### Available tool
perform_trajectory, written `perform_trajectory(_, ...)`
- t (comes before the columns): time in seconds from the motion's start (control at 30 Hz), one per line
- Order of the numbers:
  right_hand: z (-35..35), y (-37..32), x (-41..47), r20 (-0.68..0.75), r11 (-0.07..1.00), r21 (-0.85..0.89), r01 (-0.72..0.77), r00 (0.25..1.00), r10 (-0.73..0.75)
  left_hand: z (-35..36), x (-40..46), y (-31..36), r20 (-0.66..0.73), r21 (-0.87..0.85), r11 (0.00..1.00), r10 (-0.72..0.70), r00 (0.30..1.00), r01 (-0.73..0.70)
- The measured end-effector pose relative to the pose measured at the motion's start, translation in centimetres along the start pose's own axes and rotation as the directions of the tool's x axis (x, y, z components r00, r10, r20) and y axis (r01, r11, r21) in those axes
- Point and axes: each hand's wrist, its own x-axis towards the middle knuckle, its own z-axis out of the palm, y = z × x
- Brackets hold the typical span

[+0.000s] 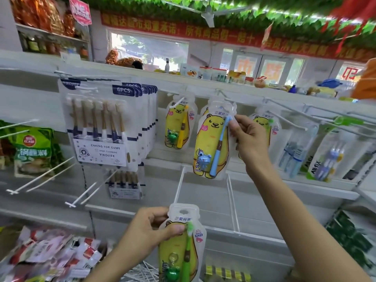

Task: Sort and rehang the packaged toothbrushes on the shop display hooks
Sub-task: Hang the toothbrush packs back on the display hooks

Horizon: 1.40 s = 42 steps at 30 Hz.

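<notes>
My right hand point(249, 137) pinches the right edge of a yellow bear pack with a blue toothbrush point(213, 139), which hangs at a display hook point(225, 97). Low in the middle, my left hand point(151, 227) holds a similar bear pack with a green toothbrush point(181, 245), thumb pressed on its front. Another bear pack with a yellow brush point(178, 124) hangs on the hook to the left, and one with a green brush point(264, 123) hangs behind my right hand. White 6-piece brush packs point(101, 127) fill the hook further left.
Clear packs of adult toothbrushes point(325, 157) hang on the right hooks. Bare white hooks point(40, 176) jut out at lower left beside a green food bag point(33, 151). Loose packets point(50, 255) pile at bottom left. A white wire divider point(232, 200) stands on the shelf below.
</notes>
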Motion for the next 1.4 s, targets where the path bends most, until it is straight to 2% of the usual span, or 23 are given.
perform_trajectory(0.37,1.3,5.0,7.2,-0.007,0.992,-0.070,-0.106,0.994,0.106,-2.6,0.6,-0.4,-0.071,-0.022,1.000,-0.015,0.997,0.013)
perform_trajectory(0.5,1.2,5.7,7.7,-0.035,0.989,-0.096,-0.114,0.993,0.111,-2.3,0.8,-0.3,-0.116,0.017,1.000,0.012,0.993,-0.010)
perform_trajectory(0.6,1.1,6.2,7.6,-0.092,0.977,-0.185,-0.107,0.992,0.091,-1.7,1.2,0.1,-0.106,0.006,1.000,0.009,0.994,-0.008)
perform_trajectory(0.7,0.2,6.4,6.3,-0.124,0.972,-0.194,-0.132,0.986,0.109,-0.8,1.6,0.6,-0.089,0.020,0.999,0.046,0.995,-0.044)
perform_trajectory(0.83,-1.6,5.2,2.3,-0.039,0.958,-0.276,-0.080,0.997,0.072,0.4,2.6,1.1,-0.081,0.044,0.995,0.092,0.992,-0.089)
perform_trajectory(0.93,-3.1,3.3,-1.7,0.152,0.955,-0.293,-0.047,0.984,0.096,1.7,3.5,1.8,-0.056,0.022,0.991,0.129,0.990,-0.128)
perform_trajectory(1.0,-4.2,1.9,-4.0,0.333,0.969,-0.222,-0.103,0.927,0.175,2.9,4.2,2.5,-0.071,0.031,0.983,0.182,0.981,-0.180)
perform_trajectory(1.07,-5.5,0.9,-5.9,0.498,0.967,-0.197,-0.159,0.833,0.238,4.3,4.9,3.1,-0.078,0.033,0.975,0.220,0.972,-0.218)
perform_trajectory(1.13,-6.8,0.4,-7.3,0.590,0.962,-0.219,-0.162,0.764,0.263,5.7,5.3,3.4,-0.077,0.016,0.971,0.238,0.968,-0.237)
perform_trajectory(1.23,-9.1,0.8,-8.7,0.593,0.963,-0.193,-0.191,0.759,0.269,7.9,5.8,3.4,-0.070,0.032,0.972,0.236,0.969,-0.235)
perform_trajectory(1.4,-13.3,0.4,-9.4,0.432,0.970,-0.142,-0.198,0.869,0.241,11.5,6.0,3.1,0.005,-0.011,0.980,0.198,0.980,-0.198)
